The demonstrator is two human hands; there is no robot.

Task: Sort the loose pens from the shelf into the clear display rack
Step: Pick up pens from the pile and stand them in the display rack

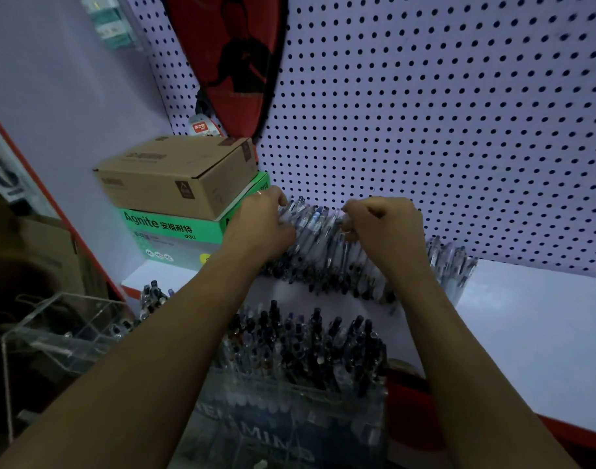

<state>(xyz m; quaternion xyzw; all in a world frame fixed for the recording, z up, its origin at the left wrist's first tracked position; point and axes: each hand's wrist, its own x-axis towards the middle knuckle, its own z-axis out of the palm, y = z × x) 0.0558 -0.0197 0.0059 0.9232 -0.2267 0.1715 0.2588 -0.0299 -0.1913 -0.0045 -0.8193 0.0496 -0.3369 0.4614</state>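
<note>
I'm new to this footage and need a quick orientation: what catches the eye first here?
Two hands, the left hand and right hand, grip a wide bundle of loose pens on the white shelf against the pegboard. Nearer the camera, a clear display rack stands packed with upright pens. At left, a brown carton sits on a green box.

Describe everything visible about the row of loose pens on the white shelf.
The row of loose clear-barrelled pens lies packed side by side on the white shelf, against the white pegboard. The barrels look like clear plastic with dark tips facing the viewer. The left hand and right hand grip the row's ends. A few more pens lie to the right.
</note>
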